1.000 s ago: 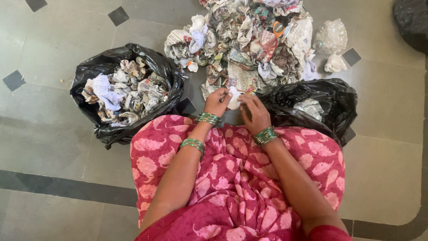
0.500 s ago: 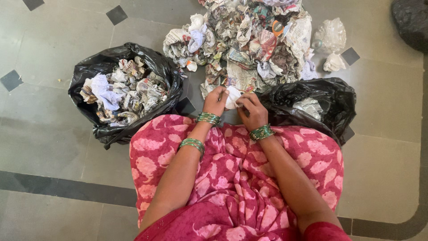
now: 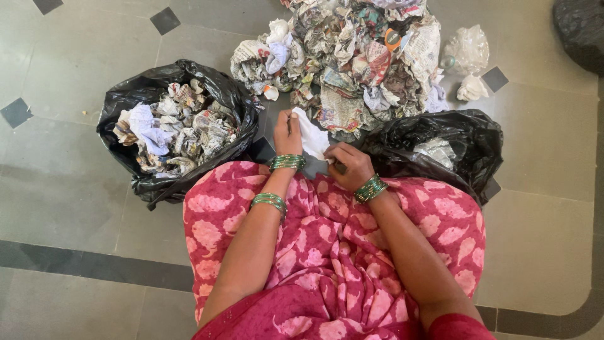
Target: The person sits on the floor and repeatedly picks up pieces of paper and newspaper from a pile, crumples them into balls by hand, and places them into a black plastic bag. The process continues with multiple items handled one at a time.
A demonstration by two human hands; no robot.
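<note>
White paper, a crumpled sheet stretched between two hands, hangs just above the knees of a person seated on a grey tiled floor. The floor, set with small dark diamond tiles and a dark border strip, fills the view. A pink patterned garment covers the person's lap across the lower middle. A heap of crumpled newspaper and scraps lies on the floor straight ahead, just beyond the hands. To the person's left stands a black bag, open and packed with balled newspaper. A second black bag sits to the right, mostly collapsed, a pale wad showing inside. Two loose pale wads rest on the floor beyond that bag, apart from the heap. Part of another dark bag shows at the top right corner. The left hand is raised, fingers pinched on the sheet's upper end. The right hand sits lower, near the lap, closed on the sheet's lower end. The hands are apart, the sheet drawn taut between them. Green bangles ring both forearms.
</note>
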